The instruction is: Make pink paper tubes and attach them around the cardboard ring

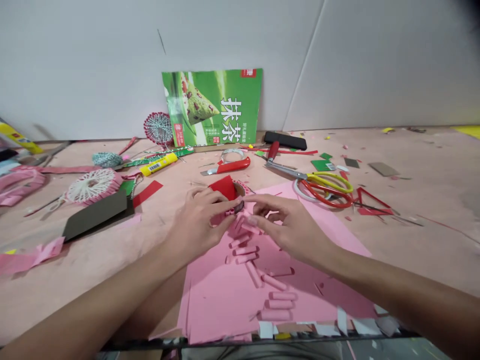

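My left hand (200, 220) has its fingers bent and its thumb and forefinger closing around a small pink paper roll (230, 212). A small dark curved piece (239, 206) shows beside its fingertips. My right hand (285, 222) comes in from the other side, forefinger stretched to the dark piece and thumb held apart, over loose pink rolls. Just behind the fingers sit a folded red paper piece (224, 188) and a brown curved band (239, 190), partly hidden. More pink paper rolls (246, 250) lie scattered toward me on pink paper sheets (217, 295).
Scissors (296, 172) and a red utility knife (228, 166) lie beyond my hands. A green printed card (213, 107) leans on the wall. To the left are a glue stick (158, 164), a white-threaded wheel (92, 187) and dark card (95, 216). A black case (285, 140) rests behind.
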Action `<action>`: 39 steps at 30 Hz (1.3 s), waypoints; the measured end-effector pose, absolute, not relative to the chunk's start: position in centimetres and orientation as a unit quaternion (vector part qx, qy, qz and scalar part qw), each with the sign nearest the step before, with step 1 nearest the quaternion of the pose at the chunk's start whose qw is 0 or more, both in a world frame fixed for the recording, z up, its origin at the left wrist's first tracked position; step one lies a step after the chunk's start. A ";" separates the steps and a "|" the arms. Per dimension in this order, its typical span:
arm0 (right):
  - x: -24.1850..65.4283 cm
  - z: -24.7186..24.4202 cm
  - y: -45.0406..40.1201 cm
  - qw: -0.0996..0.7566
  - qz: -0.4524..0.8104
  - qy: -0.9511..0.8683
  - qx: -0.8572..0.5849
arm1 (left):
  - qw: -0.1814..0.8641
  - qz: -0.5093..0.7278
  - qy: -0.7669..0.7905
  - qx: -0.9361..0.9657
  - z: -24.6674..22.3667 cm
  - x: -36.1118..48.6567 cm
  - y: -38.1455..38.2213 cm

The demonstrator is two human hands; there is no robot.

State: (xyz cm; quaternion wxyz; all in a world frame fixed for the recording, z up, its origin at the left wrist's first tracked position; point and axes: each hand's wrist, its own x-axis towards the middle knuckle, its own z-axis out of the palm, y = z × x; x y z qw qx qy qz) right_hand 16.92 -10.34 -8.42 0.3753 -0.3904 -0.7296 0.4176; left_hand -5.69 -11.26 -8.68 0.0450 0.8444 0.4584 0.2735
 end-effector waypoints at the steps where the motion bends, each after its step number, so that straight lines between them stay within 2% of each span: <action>1: 17.0 -8.4 -10.2 0.377 0.411 -0.727 -0.401 | 0.042 0.274 0.460 0.844 -8.7 -5.7 -11.1; 9: 16.9 -8.2 -6.8 0.433 0.357 -0.710 -0.426 | 0.104 0.314 0.469 0.819 -7.8 -6.1 -9.6; 14: 15.8 -8.1 -4.1 0.483 0.295 -0.726 -0.392 | 0.051 0.361 0.458 0.810 -5.8 -7.2 -7.9; 20: 15.3 -9.9 -3.6 0.518 0.283 -0.712 -0.381 | 0.047 0.245 0.506 0.826 -5.6 -6.5 -4.1; 26: 15.4 -10.8 -4.1 0.534 0.271 -0.720 -0.351 | 0.158 0.431 0.534 0.710 -3.8 -7.6 -4.2; 29: 15.5 -10.8 -4.0 0.539 0.263 -0.723 -0.343 | 0.063 0.426 0.600 0.675 -3.1 -10.7 -4.5; 32: 15.5 -10.8 -4.1 0.546 0.243 -0.730 -0.332 | -0.091 0.315 0.605 0.726 -3.2 -12.7 -5.3; 33: 15.6 -10.9 -4.1 0.544 0.235 -0.737 -0.327 | -0.112 0.287 0.581 0.753 -3.4 -12.6 -5.8; 35: 15.7 -10.9 -4.4 0.532 0.215 -0.756 -0.316 | -0.096 0.266 0.500 0.819 -4.2 -11.7 -7.0; 37: 15.8 -10.9 -4.6 0.523 0.193 -0.770 -0.311 | -0.036 0.234 0.411 0.881 -5.6 -10.0 -8.3; 39: 16.0 -10.9 -4.8 0.521 0.175 -0.777 -0.308 | -0.038 0.236 0.382 0.893 -7.1 -8.5 -9.0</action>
